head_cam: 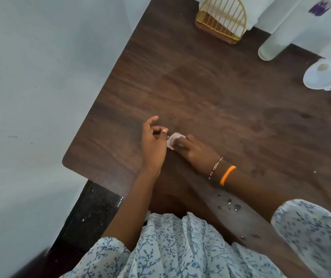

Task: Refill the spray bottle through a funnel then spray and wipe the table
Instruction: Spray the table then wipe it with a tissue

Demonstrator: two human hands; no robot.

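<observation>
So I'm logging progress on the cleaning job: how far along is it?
Refilling looks finished: the funnel sits set aside at the table's far right. Wiping is in hand: the right hand presses a small white wipe, the left hand beside it. Left: water droplets near the front edge.

The person wears a white garment with small blue floral sprigs and short sleeves; the right wrist carries an orange band and a thin beaded bracelet.
</observation>
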